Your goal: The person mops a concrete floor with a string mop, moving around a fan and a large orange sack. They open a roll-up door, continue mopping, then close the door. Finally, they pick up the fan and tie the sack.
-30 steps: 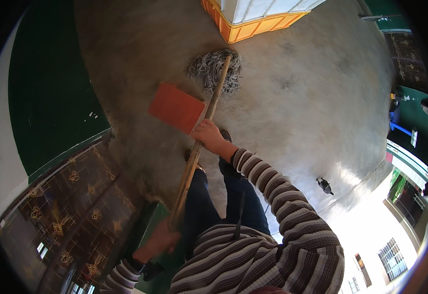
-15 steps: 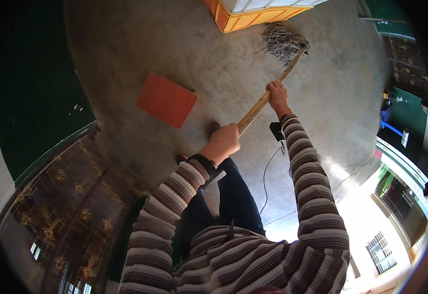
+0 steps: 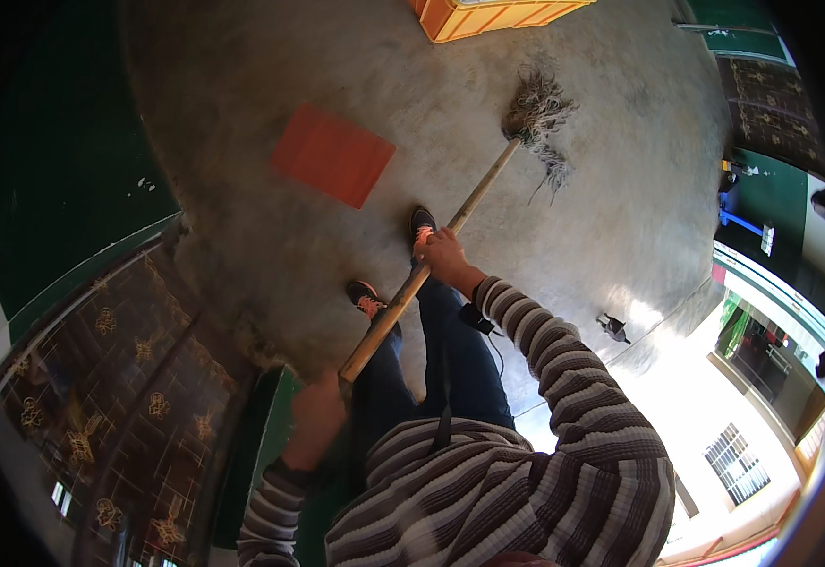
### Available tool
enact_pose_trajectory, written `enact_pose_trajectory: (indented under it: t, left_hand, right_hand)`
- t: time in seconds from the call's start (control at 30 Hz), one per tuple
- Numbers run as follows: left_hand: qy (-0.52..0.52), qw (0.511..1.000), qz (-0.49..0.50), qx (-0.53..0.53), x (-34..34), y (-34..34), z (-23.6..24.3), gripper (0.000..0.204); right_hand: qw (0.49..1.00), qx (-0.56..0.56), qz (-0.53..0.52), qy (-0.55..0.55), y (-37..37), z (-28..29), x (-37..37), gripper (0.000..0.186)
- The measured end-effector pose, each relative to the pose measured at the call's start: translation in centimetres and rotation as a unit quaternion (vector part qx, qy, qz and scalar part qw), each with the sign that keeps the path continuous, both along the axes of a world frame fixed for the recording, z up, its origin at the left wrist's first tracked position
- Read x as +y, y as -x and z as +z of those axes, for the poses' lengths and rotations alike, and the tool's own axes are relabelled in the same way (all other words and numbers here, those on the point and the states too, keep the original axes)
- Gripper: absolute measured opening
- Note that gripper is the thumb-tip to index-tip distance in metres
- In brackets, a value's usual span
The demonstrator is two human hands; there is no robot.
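Note:
A string mop lies across the view, its grey strands [image 3: 537, 109] spread on the concrete floor ahead and to the right. Its wooden handle [image 3: 483, 194] slants back toward my left side. My right hand [image 3: 442, 255] is wrapped round the handle partway up, above my shoes. Blurred by motion, my left hand [image 3: 318, 416] is at the near end of the handle, closed round it as far as the smear shows. A black device [image 3: 476, 318] with a cord hangs by my right wrist.
A flat red board [image 3: 333, 156] lies on the floor ahead-left. Beyond the mop stands a yellow crate [image 3: 488, 19]. A small dark-and-pale object [image 3: 612, 327] is on the floor at right. Brown patterned panels [image 3: 138, 406] line the left side; a bright doorway opens lower right.
Both hands have come back toward my body, the left one swinging down and left. The mop head has been drawn nearer, away from the crate, and its strands have spread.

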State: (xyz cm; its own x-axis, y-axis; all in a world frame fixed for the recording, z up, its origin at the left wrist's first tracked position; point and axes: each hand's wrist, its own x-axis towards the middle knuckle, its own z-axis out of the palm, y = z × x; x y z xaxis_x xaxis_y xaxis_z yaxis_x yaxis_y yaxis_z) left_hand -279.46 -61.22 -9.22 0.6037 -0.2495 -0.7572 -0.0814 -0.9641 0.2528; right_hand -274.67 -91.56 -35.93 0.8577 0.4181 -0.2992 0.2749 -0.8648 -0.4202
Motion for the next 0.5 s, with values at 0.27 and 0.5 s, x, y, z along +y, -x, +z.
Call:
enact_pose_trajectory:
  t: [0.27, 0.5]
  left_hand:
    - [-0.147, 0.976, 0.129, 0.100, 18.8, 13.7, 15.4, 0.016]
    - [-0.176, 0.745, 0.503, 0.400, 25.5, 29.3, 24.2, 0.031]
  right_hand:
    - [0.959, 0.115, 0.217, -0.138, 13.6, 6.0, 25.8, 0.022]
    - [0.862, 0.177, 0.349, -0.321, 22.8, 12.2, 37.6, 0.020]
